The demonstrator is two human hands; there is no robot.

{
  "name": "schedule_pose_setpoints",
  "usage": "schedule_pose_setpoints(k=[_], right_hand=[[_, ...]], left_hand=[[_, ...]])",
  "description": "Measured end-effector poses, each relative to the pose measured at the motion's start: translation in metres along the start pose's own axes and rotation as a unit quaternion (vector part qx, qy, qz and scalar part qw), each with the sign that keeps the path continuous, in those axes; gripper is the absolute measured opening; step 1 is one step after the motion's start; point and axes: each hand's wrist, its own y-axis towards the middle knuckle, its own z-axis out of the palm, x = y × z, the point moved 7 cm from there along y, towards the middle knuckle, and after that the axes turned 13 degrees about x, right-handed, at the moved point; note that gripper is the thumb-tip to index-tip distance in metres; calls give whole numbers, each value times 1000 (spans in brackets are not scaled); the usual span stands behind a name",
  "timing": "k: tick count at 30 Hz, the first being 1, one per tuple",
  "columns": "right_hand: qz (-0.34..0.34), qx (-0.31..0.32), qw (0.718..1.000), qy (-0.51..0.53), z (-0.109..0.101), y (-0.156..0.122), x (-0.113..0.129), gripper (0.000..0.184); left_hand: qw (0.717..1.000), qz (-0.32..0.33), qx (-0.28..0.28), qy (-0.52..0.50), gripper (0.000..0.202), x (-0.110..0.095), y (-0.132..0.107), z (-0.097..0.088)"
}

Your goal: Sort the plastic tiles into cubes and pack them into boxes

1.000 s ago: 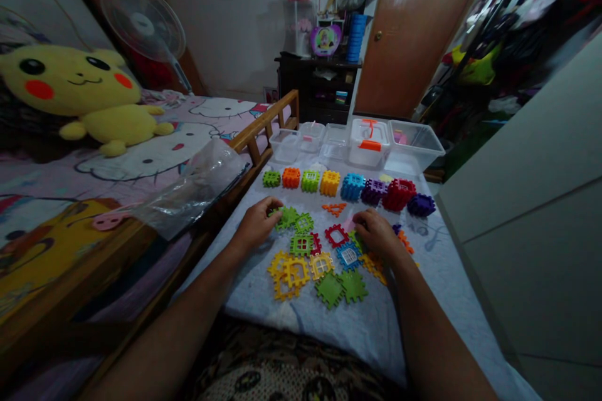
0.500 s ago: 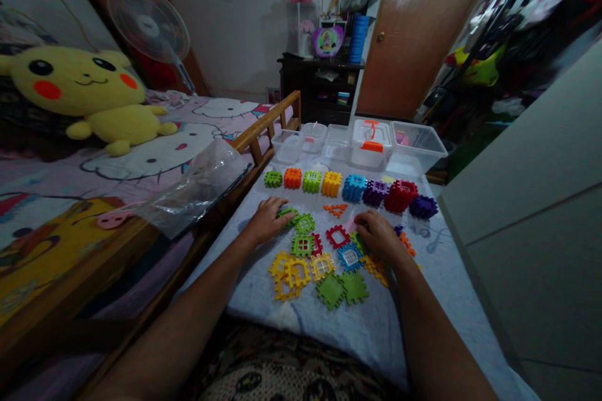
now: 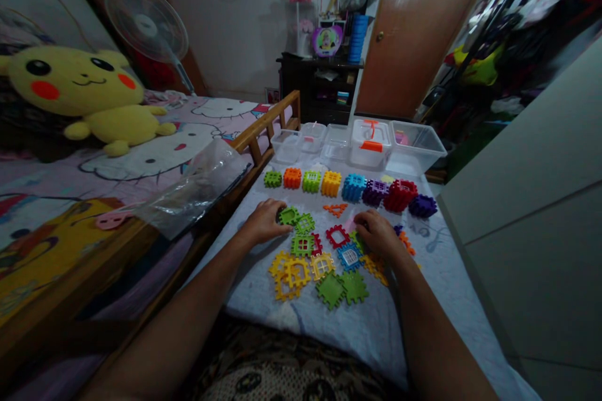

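My left hand [image 3: 266, 223] is at the left of the loose pieces, thumb and fingers apart around the near side of a green square frame piece [image 3: 288, 215]. Just right of it lies a green window piece [image 3: 305, 223], and below that another green window piece [image 3: 301, 244]. My right hand [image 3: 375, 230] is curled low, fingers together and fingertips down beside a pale pink piece [image 3: 349, 224]; whatever is under its fingers is hidden. Near it lie a red frame piece [image 3: 337, 236], a blue window piece [image 3: 350, 257] and yellow-orange pieces [image 3: 375, 268] partly under the wrist.
Stacks of interlocking pieces stand in a row behind, among them a red stack [image 3: 401, 195] and a blue stack [image 3: 354, 187]. Clear plastic boxes [image 3: 418, 145] line the far edge. Nearer me lie yellow frames [image 3: 297, 272] and green squares [image 3: 331, 291]. A wooden bed rail [image 3: 263, 127] borders the left.
My left hand has drawn back slightly toward the left and nearer me, so more of the green square frame piece shows. My right hand stays about where it was.
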Motion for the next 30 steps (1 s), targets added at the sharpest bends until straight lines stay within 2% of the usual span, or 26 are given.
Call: schedule_pose_setpoints(k=[4, 9, 13, 19, 30], right_hand=[[-2, 2, 1000, -4, 1, 0, -1, 19], [-3, 1, 1000, -2, 0, 1, 0, 20], [-5, 3, 1000, -3, -1, 1, 1, 19], [0, 8, 1000, -6, 0, 2, 0, 19], [-4, 2, 1000, -5, 1, 1, -1, 18]], left_hand=[[999, -14, -6, 50, 57, -2, 5, 2], [996, -30, 5, 80, 43, -5, 14, 3], [994, -44, 13, 97, 43, -4, 15, 2], [995, -60, -12, 84, 36, -3, 13, -3], [994, -19, 16, 106, 34, -13, 21, -5]])
